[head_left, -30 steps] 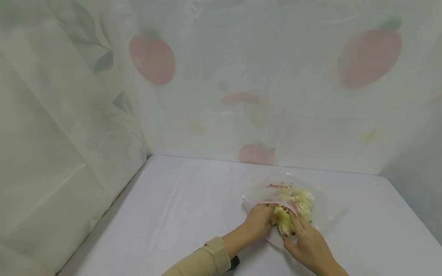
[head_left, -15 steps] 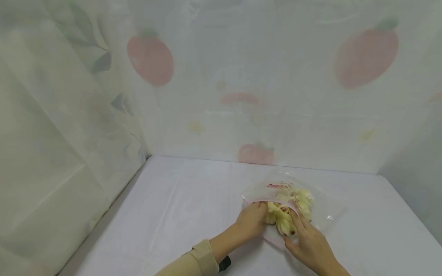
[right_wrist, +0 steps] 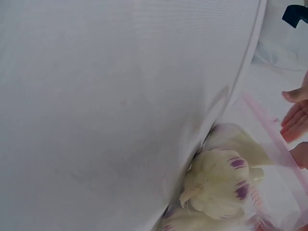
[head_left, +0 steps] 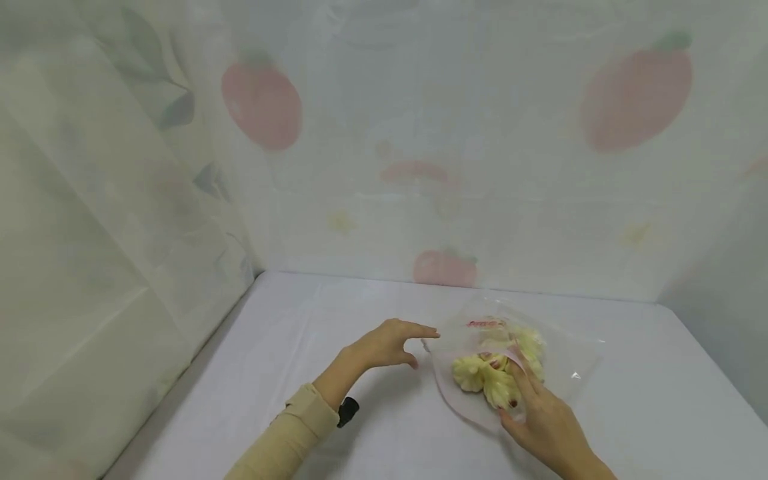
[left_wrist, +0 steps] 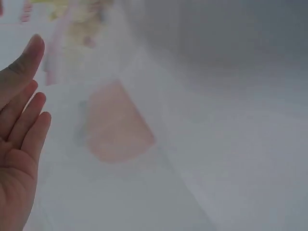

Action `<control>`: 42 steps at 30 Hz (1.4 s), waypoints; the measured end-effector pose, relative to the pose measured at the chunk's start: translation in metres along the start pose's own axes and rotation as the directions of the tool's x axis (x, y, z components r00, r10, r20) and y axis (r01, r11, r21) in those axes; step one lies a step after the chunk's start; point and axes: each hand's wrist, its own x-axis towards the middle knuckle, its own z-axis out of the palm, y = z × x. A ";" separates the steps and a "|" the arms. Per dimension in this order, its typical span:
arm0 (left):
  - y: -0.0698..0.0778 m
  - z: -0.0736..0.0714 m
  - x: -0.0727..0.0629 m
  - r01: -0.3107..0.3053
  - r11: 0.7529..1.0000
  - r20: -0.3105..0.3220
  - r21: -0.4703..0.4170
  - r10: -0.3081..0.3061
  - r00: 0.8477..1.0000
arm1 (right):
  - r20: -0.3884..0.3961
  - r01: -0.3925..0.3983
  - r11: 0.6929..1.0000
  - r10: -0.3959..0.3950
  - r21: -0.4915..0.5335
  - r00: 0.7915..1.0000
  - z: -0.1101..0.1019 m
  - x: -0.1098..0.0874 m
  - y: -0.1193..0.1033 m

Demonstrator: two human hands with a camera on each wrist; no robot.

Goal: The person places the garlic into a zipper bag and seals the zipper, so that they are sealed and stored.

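Observation:
A clear zip bag [head_left: 567, 353] with a pink seal and red print lies on the right of the table. In and at its mouth sit several pale garlic bulbs [head_left: 468, 373]; the right wrist view shows purple streaks on a garlic bulb [right_wrist: 216, 185]. My right hand [head_left: 549, 427] holds the bag at the right end of its mouth, fingertips under the pink upper rim, thumb low beside the garlic. My left hand [head_left: 390, 347] is off the bag's left corner, thumb and fingers apart, holding nothing; the left wrist view shows the palm and fingers of this hand [left_wrist: 21, 120].
The white table [head_left: 300, 333] runs back to a pale curtain [head_left: 510, 220] printed with strawberries. Another hanging sheet [head_left: 120, 267] closes off the left side, and a grey-white wall [head_left: 726, 293] stands at the right. A black band [head_left: 347, 411] is on the left wrist.
My left hand has come out of the bag's mouth and moved left, its fingers spreading. More garlic shows at the mouth, and the pink lower rim is uncovered. The right hand has barely moved.

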 end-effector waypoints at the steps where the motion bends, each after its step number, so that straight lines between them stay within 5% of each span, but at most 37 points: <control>1: -0.004 0.001 0.002 0.009 1.000 0.021 0.012 -0.010 1.000 | 0.006 -0.005 1.000 0.005 0.007 1.000 0.000 0.000 0.000; 4: -0.013 0.009 0.008 0.003 0.998 0.027 0.064 -0.005 1.000 | 0.016 -0.009 1.000 0.009 0.016 1.000 -0.001 -0.001 0.000; 10: -0.020 0.018 0.012 -0.093 0.983 -0.100 0.161 0.110 0.989 | 0.061 0.005 0.999 -0.007 0.036 0.998 -0.004 -0.004 0.003; 16: -0.015 0.012 0.006 -0.094 0.979 -0.180 0.182 0.128 0.975 | 0.142 0.111 0.991 -0.120 0.073 0.983 -0.014 -0.005 0.015; 21: -0.016 0.009 0.000 -0.136 0.973 -0.248 0.185 0.180 0.952 | 0.073 0.237 0.968 -0.243 0.076 0.967 -0.017 -0.011 0.026; 31: -0.015 0.003 -0.011 -0.151 0.973 -0.272 0.173 0.194 0.943 | 0.004 0.223 0.970 -0.225 0.097 0.974 -0.023 -0.022 0.038; 42: -0.013 -0.002 -0.025 -0.188 0.968 -0.310 0.164 0.232 0.922 | -0.024 0.365 0.899 -0.371 0.240 0.928 -0.038 -0.023 0.058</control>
